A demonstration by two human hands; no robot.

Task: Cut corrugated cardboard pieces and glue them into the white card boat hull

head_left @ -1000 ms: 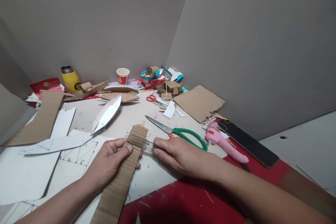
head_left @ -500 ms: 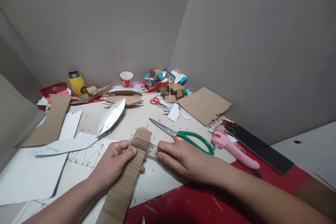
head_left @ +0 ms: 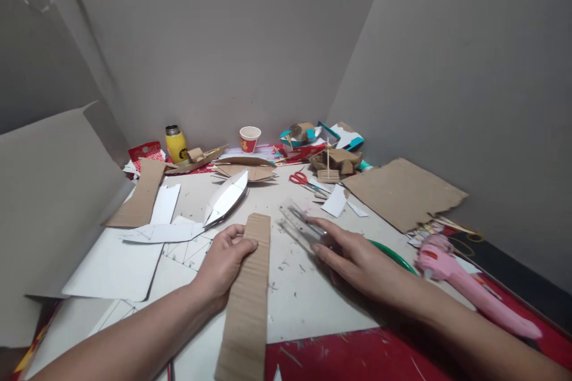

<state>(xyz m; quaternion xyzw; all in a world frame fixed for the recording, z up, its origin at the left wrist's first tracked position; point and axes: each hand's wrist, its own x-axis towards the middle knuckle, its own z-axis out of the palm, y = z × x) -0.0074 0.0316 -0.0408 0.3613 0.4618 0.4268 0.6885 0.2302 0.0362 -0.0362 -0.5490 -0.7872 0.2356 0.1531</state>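
Cardboard strip [head_left: 248, 309] running up from the near edge, pinched near its far end between the left hand's [head_left: 226, 262] thumb and fingers. The right hand [head_left: 357, 259], clamped on a clear ruler [head_left: 297, 226], has moved it off the strip, which it crossed half a second ago, to the right. Around them, a pale, scrap-flecked tabletop [head_left: 308, 309]; beyond, a paper cup [head_left: 249, 140], yellow bottle [head_left: 176, 147] and plain grey walls [head_left: 236, 41].

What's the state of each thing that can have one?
Cardboard strip, held in left hand
Clear ruler, held in right hand
Yellow bottle, uncapped, upright
Paper cup, unlidded, upright
Red-handled scissors, lying down
Green-handled scissors, mostly hidden
Pink glue gun, lying down
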